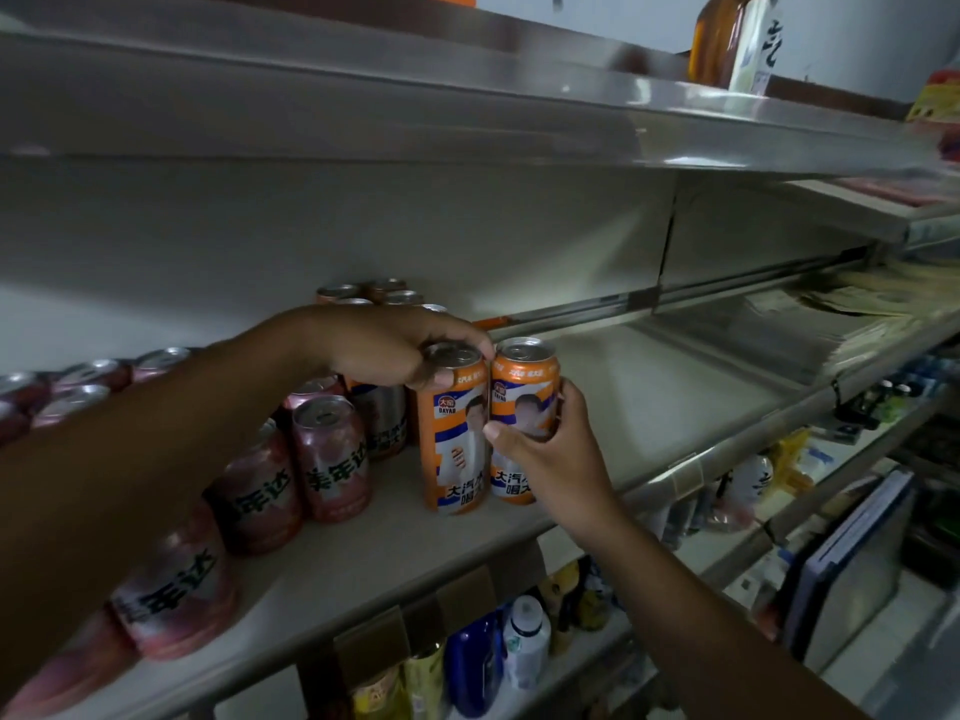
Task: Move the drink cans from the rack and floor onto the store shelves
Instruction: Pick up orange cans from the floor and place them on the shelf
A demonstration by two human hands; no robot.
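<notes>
Two orange and white drink cans stand side by side on the grey middle shelf (649,407). My left hand (395,350) grips the top rim of the left orange can (457,449) from above. My right hand (550,459) wraps around the side of the right orange can (524,402), thumb on its front. Both cans are upright and touching each other. Several more orange cans (384,293) stand behind my left hand, partly hidden.
Several pink cans (332,459) line the shelf to the left, under my left forearm. The shelf to the right of the orange cans is bare up to a stack of papers (872,314). Bottles (524,641) fill the shelf below; a bottle (727,39) stands on the top shelf.
</notes>
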